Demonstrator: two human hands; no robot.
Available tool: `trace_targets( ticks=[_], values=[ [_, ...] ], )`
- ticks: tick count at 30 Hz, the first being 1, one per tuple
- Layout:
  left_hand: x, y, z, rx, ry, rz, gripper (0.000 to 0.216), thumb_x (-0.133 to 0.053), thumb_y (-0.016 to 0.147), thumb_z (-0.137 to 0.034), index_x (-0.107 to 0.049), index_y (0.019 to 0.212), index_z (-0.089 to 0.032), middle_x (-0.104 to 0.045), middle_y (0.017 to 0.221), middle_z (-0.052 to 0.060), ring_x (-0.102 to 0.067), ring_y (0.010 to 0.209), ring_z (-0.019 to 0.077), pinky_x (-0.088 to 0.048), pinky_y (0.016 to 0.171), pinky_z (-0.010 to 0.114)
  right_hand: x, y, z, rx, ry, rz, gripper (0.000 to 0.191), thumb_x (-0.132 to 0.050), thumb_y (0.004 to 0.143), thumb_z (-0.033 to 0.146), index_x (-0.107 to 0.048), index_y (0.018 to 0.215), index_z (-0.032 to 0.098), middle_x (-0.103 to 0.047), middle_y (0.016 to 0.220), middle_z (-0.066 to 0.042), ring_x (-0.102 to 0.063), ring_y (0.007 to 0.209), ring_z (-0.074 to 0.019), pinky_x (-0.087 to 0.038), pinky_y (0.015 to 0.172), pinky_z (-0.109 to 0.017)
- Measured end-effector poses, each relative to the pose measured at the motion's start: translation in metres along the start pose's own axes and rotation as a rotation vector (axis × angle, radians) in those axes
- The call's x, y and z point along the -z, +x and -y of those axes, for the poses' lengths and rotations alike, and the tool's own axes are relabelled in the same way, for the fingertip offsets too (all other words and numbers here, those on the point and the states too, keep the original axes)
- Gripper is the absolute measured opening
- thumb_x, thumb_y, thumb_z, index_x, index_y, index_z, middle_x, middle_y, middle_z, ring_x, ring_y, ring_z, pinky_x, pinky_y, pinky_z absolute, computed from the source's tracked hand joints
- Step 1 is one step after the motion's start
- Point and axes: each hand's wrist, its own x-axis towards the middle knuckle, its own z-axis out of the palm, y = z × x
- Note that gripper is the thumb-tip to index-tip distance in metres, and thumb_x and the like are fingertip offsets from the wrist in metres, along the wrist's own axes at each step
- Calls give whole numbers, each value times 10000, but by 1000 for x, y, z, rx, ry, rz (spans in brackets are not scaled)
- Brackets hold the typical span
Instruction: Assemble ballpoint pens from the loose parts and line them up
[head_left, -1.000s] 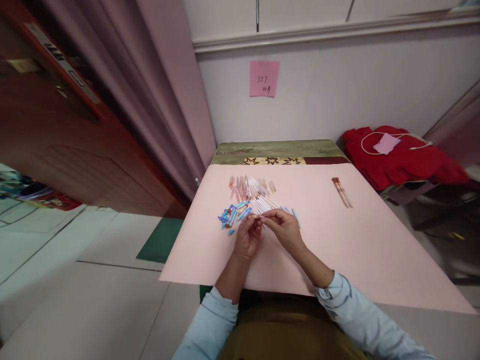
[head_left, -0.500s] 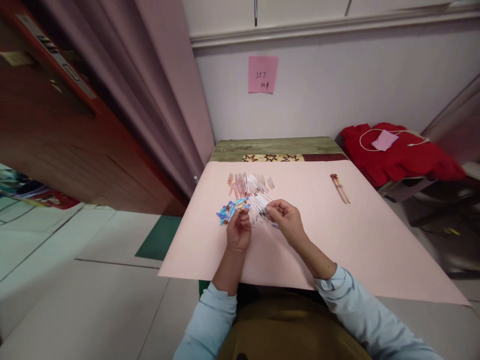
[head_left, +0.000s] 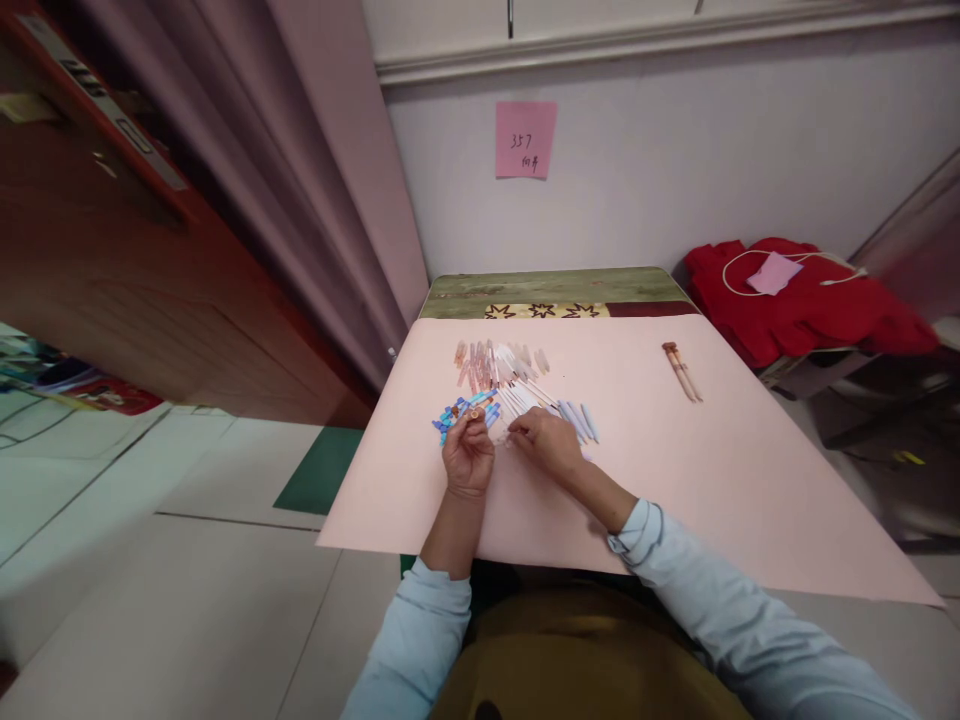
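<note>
Half a second on, right hand (head_left: 549, 440), grip unclear, nears left hand (head_left: 469, 456) pinching tan piece (head_left: 475, 413).

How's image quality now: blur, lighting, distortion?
Head view: door and curtain lean steeply, likely wide-angle stretch; head view: soft light, faint shadow by the right hand on the pink sheet, no strong glare there; head view: the small piece in the left hand is too soft to identify.
</note>
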Motion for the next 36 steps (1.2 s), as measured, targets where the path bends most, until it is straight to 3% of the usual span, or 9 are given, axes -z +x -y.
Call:
trace_targets(
  ticks=[6,15,19,24,26,29,36],
  values=[
    [0,-1,2,9,38,-10,160,-431,911,-90,-582,863,-118,-579,827,41,-502,541,-15,-438,480,20,-7,12,11,-24,-155,99,265,-507,914,322,-683,1112,320,-660,1070,-30,-637,901,-170,-410,694,-259],
    [-4,-2,3,20,78,-22,130,-466,893,-84,-583,844,-113,-564,819,28,-503,540,-18,-437,480,17,-8,17,18,-64,-141,58,204,-530,852,243,-717,930,266,-683,995,-30,-638,849,-173,-398,673,-262],
    [-3,-2,5,23,91,-46,151,-461,899,-85,-604,857,-105,-597,835,39,-528,556,-9,-453,493,28,-2,15,7,-147,117,-62,123,-608,793,257,-727,822,248,-696,877,-17,-618,781,-156,-405,669,-248],
    [-3,2,15,66,211,-86,122,-528,883,-104,-649,882,-85,-677,885,81,-584,580,18,-493,518,61,6,-3,-10,-244,862,-344,261,-660,770,425,-698,855,182,-640,669,3,-534,584,-124,-420,563,-239],
    [-3,3,20,86,265,-70,102,-570,865,-117,-662,890,-81,-698,886,88,-602,581,29,-506,516,74,8,-11,-8,-236,1041,-418,310,-682,752,454,-685,880,172,-620,649,7,-515,567,-119,-424,540,-238],
    [-1,2,24,105,327,-35,87,-628,836,-142,-669,888,-85,-716,870,87,-613,573,39,-510,503,84,11,-17,0,-183,1076,-463,298,-686,756,448,-681,884,179,-633,696,-5,-537,600,-122,-454,563,-246],
    [4,-2,26,97,358,52,147,-710,773,-162,-664,897,-98,-724,864,70,-617,584,40,-504,520,88,11,-21,11,-48,886,-522,178,-654,811,355,-685,856,186,-640,806,-26,-577,673,-126,-479,642,-259]
  ],
)
